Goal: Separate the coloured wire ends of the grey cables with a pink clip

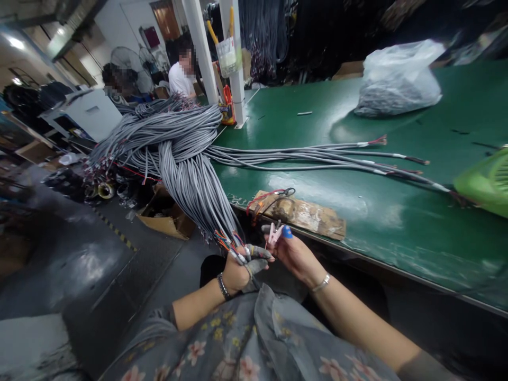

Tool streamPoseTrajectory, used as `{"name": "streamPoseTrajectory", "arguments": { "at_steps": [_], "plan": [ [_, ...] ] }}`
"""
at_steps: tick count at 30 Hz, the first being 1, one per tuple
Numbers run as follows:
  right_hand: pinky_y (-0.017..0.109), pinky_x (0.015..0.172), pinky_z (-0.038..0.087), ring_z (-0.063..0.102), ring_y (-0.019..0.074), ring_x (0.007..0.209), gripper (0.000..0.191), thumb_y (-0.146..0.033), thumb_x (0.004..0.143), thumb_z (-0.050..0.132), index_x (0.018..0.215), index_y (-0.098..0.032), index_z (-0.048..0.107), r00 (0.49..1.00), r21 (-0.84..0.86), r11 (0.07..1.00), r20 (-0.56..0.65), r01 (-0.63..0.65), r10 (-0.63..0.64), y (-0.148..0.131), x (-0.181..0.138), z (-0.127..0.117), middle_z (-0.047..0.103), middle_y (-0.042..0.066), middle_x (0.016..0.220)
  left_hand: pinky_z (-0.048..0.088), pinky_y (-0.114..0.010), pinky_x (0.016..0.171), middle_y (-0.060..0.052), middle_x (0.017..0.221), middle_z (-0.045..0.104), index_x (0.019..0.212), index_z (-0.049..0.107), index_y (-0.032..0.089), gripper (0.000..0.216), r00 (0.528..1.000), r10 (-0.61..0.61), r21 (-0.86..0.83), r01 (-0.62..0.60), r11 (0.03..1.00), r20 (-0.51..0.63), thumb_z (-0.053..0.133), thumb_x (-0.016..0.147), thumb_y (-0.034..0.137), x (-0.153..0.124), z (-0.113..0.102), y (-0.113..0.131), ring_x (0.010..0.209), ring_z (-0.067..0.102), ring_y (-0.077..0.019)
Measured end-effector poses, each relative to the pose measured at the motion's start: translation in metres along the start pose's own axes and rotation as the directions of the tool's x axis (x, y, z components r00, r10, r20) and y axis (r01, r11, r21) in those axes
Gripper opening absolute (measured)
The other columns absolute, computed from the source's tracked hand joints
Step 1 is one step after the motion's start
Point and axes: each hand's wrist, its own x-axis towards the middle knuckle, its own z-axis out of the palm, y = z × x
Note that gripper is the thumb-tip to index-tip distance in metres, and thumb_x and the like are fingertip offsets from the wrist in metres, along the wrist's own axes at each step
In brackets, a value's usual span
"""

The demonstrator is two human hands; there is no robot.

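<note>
My left hand (239, 269), with grey finger covers on some fingers, is closed round grey cable ends. Orange, blue and other coloured wires (226, 241) fan out just above it. Close by on the right, my right hand (294, 256) pinches a small pink clip (273, 233) between thumb and fingers; a blue covering wraps one fingertip. The fingertips of both hands nearly meet, and I cannot make out what lies between them. From the big heap of grey cables (186, 132), a thick bundle hangs over the table edge toward my left hand.
A worn wooden board (313, 216) with red and black wires lies at the green table's (397, 211) near edge. Several cables (293, 154) stretch across the table toward a green basket (486, 180). Behind are a filled plastic bag (399, 79) and a white post (201, 50). A person (181, 76) sits beyond.
</note>
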Motion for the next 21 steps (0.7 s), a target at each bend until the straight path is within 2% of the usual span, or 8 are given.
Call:
{"name": "streamPoseTrajectory", "arguments": {
  "at_steps": [4, 8, 14, 18, 21],
  "plan": [
    [0.025, 0.044, 0.043, 0.052, 0.0122, 0.051, 0.047, -0.06, 0.06, 0.076, 0.081, -0.018, 0.071, 1.0, 0.027, 1.0, -0.006, 0.009, -0.008, -0.001, 0.005, 0.004, 0.066, 0.002, 0.069, 0.054, -0.028, 0.063, -0.009, 0.074, 0.073, 0.077, 0.072, 0.013, 0.038, 1.0, -0.003, -0.021, 0.003, 1.0, -0.005, 0.08, 0.061, 0.046, 0.007, 0.003, -0.004, 0.068, 0.067, -0.0184],
    [0.026, 0.049, 0.045, 0.053, 0.0135, 0.055, 0.043, -0.056, 0.06, 0.078, 0.081, -0.019, 0.071, 0.999, 0.064, 0.997, -0.041, 0.032, -0.029, -0.001, 0.006, 0.005, 0.067, 0.002, 0.07, 0.054, -0.029, 0.064, -0.01, 0.076, 0.073, 0.078, 0.071, 0.012, 0.038, 1.0, -0.028, 0.005, 0.028, 1.0, 0.014, 0.08, 0.061, 0.045, 0.01, 0.003, -0.009, 0.068, 0.067, -0.0183],
    [0.026, 0.041, 0.04, 0.052, 0.0146, 0.051, 0.043, -0.06, 0.067, 0.07, 0.082, -0.02, 0.068, 1.0, 0.021, 1.0, -0.027, -0.001, 0.001, -0.001, 0.003, 0.008, 0.065, 0.003, 0.069, 0.054, -0.031, 0.065, -0.01, 0.074, 0.073, 0.076, 0.071, 0.012, 0.04, 0.998, -0.055, 0.073, 0.053, 0.996, 0.035, 0.079, 0.06, 0.048, 0.011, 0.003, -0.009, 0.065, 0.066, -0.0179],
    [0.027, 0.049, 0.045, 0.055, 0.0155, 0.057, 0.046, -0.066, 0.064, 0.069, 0.078, -0.022, 0.067, 1.0, 0.053, 0.998, -0.009, -0.026, 0.027, -0.001, -0.002, 0.006, 0.065, 0.002, 0.069, 0.055, -0.032, 0.066, -0.011, 0.075, 0.073, 0.078, 0.071, 0.012, 0.04, 0.998, -0.051, 0.094, 0.048, 0.994, 0.028, 0.078, 0.062, 0.048, 0.006, 0.0, -0.007, 0.067, 0.067, -0.0198],
    [0.026, 0.054, 0.046, 0.056, 0.0145, 0.059, 0.045, -0.065, 0.059, 0.073, 0.075, -0.023, 0.068, 0.999, 0.073, 0.997, -0.028, -0.04, 0.042, 0.001, -0.005, -0.002, 0.065, 0.001, 0.068, 0.054, -0.032, 0.068, -0.011, 0.075, 0.073, 0.078, 0.071, 0.012, 0.04, 0.996, -0.053, 0.145, 0.043, 0.988, 0.071, 0.077, 0.064, 0.048, 0.002, -0.004, -0.005, 0.067, 0.067, -0.0196]
  ]
}}
